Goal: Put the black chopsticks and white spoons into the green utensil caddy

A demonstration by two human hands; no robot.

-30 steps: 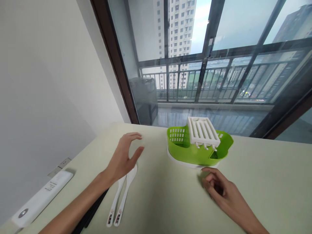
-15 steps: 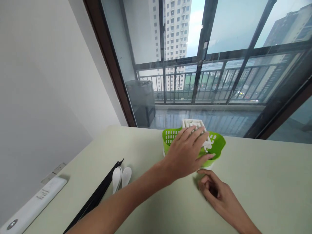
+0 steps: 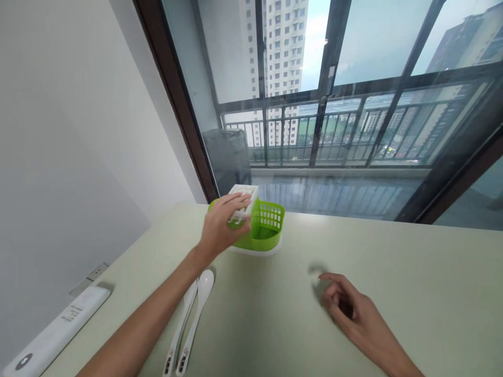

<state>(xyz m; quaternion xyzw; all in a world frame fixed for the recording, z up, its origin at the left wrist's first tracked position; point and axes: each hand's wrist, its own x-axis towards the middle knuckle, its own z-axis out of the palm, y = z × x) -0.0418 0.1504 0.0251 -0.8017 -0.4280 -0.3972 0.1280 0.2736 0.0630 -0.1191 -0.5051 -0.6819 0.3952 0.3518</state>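
Observation:
My left hand [image 3: 226, 222] is closed on a white slotted block [image 3: 248, 193], fingers over its top and thumb on the near side. The block sits in the upper part of a green basket [image 3: 269, 241] with a perforated wall and a white base rim. Its left end is partly hidden behind my hand. Well to the right, my right hand [image 3: 356, 317] is low by the table, fingers curled into a loose fist with nothing visible inside. Two white long-handled spoons [image 3: 199, 309] lie near my left forearm.
A white power strip [image 3: 65, 324] lies along the table's left side, near a wall socket [image 3: 96, 271]. Behind the pale table [image 3: 393, 262] stands a glass door with dark frames. My left forearm covers the spot where black chopsticks showed earlier.
My left hand has moved left, and the green basket with its white block has shifted left along with it. The forearm now covers the chopsticks. My right hand has barely moved.

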